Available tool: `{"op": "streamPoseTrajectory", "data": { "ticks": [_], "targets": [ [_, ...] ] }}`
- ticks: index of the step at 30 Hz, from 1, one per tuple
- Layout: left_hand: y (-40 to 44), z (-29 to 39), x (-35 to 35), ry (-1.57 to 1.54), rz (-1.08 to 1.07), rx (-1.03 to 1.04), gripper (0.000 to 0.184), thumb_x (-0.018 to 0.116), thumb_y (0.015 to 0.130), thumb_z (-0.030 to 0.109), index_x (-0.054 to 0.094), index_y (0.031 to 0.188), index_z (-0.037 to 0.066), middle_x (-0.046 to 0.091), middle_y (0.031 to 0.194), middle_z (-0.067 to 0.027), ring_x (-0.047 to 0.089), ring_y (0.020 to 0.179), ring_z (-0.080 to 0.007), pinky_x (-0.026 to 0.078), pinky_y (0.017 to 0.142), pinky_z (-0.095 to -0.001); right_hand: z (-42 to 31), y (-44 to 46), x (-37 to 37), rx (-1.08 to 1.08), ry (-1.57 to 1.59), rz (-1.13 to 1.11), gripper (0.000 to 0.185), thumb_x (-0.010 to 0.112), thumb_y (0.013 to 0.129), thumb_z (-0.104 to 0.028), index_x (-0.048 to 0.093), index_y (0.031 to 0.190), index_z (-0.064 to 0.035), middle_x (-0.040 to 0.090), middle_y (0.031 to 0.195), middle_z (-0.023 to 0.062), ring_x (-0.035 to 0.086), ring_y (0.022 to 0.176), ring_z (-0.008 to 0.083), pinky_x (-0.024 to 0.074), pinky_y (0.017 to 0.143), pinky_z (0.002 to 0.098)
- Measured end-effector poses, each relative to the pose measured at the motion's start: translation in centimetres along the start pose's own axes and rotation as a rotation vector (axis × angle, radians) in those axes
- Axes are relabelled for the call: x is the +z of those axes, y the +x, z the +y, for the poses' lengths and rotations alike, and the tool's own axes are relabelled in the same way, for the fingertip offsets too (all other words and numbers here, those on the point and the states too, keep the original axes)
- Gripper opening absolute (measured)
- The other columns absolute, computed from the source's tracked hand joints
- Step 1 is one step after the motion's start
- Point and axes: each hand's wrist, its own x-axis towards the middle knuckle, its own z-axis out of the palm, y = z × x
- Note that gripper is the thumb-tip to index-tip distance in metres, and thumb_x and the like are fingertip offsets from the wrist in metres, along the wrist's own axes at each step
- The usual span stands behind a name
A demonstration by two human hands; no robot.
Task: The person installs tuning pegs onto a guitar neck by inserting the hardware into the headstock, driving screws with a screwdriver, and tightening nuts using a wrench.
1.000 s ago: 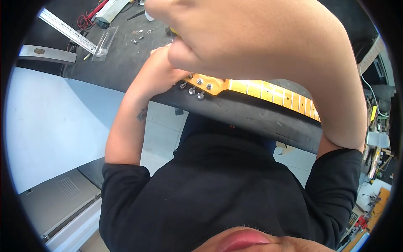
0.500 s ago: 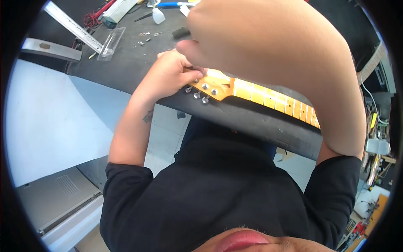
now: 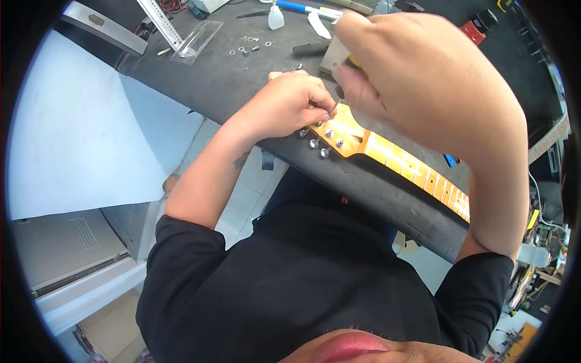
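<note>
A guitar neck (image 3: 399, 164) with a glossy maple fretboard lies across the bench edge, its headstock (image 3: 348, 126) towards my left hand. Several silver tuning pegs (image 3: 314, 143) stick out along the near edge of the headstock. My left hand (image 3: 284, 107) is closed at the headstock's end, thumb and index finger pinched together near the tip of a thin metal shaft. Above it, my right hand (image 3: 393, 72) wraps round a screwdriver (image 3: 337, 106), whose shaft points down at the headstock. Most of the screwdriver's handle is hidden in the fist.
Small screws and washers (image 3: 245, 50) lie scattered on the dark bench mat (image 3: 212, 69). Behind them are a small white bottle (image 3: 276, 18), a blue pen-like tool (image 3: 292, 6) and a clear plastic piece (image 3: 200, 40). A steel ruler (image 3: 160, 24) stands at the left.
The view has shifted, so bench items appear lower and further right. My right hand has turned or lifted slightly, and the screwdriver shaft now shows. My left hand stays at the headstock.
</note>
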Motion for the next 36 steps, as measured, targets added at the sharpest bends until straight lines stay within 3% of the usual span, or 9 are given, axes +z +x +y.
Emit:
{"op": "streamPoseTrajectory", "data": {
  "ticks": [3,6,11,15,18,22,27,31,36],
  "targets": [
    [0.0,0.3,-0.4,-0.001,-0.049,-0.046,0.011,0.084,0.095,0.017,0.089,0.105,0.016,0.083,0.108,-0.0002,0.073,0.115,-0.0254,0.042,0.113,-0.0498,1.5,-1.4,-0.5,-0.196,-0.040,-0.053,0.046,0.064,0.108,-0.034,0.075,0.080,0.0011,0.069,0.065,0.0160,0.073,0.062,0.0353,0.0605,0.065,0.0431],
    [0.1,-0.5,0.2,0.025,0.012,0.023,0.010,0.084,0.095,0.017,0.088,0.104,0.016,0.083,0.108,0.0000,0.072,0.116,-0.0250,0.042,0.114,-0.0499,-2.9,-1.0,2.1,0.117,-0.098,0.244,0.046,0.064,0.108,-0.034,0.073,0.081,0.0027,0.068,0.064,0.0166,0.073,0.062,0.0355,0.0601,0.064,0.0427],
    [-0.1,-0.1,-0.2,0.017,-0.012,-0.015,0.010,0.084,0.095,0.017,0.088,0.104,0.016,0.082,0.108,0.0003,0.072,0.115,-0.0247,0.042,0.114,-0.0489,2.4,1.6,-1.6,-0.097,0.218,-0.331,0.044,0.064,0.107,-0.034,0.069,0.087,0.0047,0.068,0.064,0.0163,0.073,0.062,0.0346,0.0597,0.061,0.0439],
    [-0.2,0.0,0.0,-0.043,0.031,0.009,0.009,0.084,0.095,0.017,0.088,0.103,0.015,0.082,0.105,0.0001,0.073,0.112,-0.0251,0.044,0.111,-0.0470,2.9,1.5,-2.2,-0.130,0.269,-0.408,0.041,0.065,0.106,-0.034,0.069,0.100,0.0063,0.071,0.067,0.0164,0.074,0.062,0.0356,0.0608,0.061,0.0442],
    [-0.3,-0.1,0.0,-0.068,0.049,0.021,0.008,0.084,0.096,0.019,0.088,0.101,0.014,0.081,0.100,0.0001,0.073,0.109,-0.0245,0.047,0.108,-0.0444,4.3,-0.2,-0.1,-0.267,0.378,-0.257,0.036,0.065,0.108,-0.029,0.072,0.123,0.0032,0.074,0.082,0.0126,0.075,0.076,0.0341,0.0620,0.072,0.0418],
    [-0.4,-0.6,0.3,-0.064,0.022,-0.005,0.008,0.083,0.097,0.018,0.086,0.102,0.013,0.081,0.097,0.0002,0.073,0.108,-0.0233,0.047,0.109,-0.0426,5.6,0.2,-1.2,-0.416,0.204,-0.402,0.043,0.066,0.111,-0.026,0.066,0.149,-0.0041,0.071,0.130,0.0142,0.070,0.120,0.0217,0.0593,0.098,0.0346],
    [-0.3,1.6,-0.1,-0.207,0.017,-0.188,0.008,0.083,0.097,0.014,0.085,0.103,0.010,0.083,0.098,0.0000,0.073,0.105,-0.0230,0.051,0.107,-0.0404,5.8,-0.1,-0.2,-0.433,0.197,-0.375,0.041,0.066,0.111,-0.025,0.066,0.146,-0.0041,0.071,0.128,0.0142,0.070,0.118,0.0221,0.0595,0.097,0.0347],
    [0.1,-0.4,0.2,-0.099,0.004,0.006,0.006,0.082,0.097,0.008,0.084,0.102,0.006,0.085,0.100,-0.0031,0.077,0.099,-0.0222,0.058,0.097,-0.0384,5.6,-0.1,0.5,-0.438,0.213,-0.347,0.040,0.067,0.111,-0.025,0.067,0.145,-0.0041,0.072,0.127,0.0143,0.070,0.117,0.0224,0.0596,0.097,0.0349],
    [0.0,1.5,0.1,-0.165,0.054,-0.069,0.003,0.080,0.098,0.002,0.083,0.097,0.003,0.086,0.101,-0.0071,0.080,0.093,-0.0198,0.062,0.088,-0.0364,5.5,-0.3,1.2,-0.430,0.237,-0.309,0.038,0.067,0.111,-0.025,0.067,0.142,-0.0041,0.072,0.125,0.0143,0.070,0.116,0.0228,0.0597,0.096,0.0350]
  ]
}}
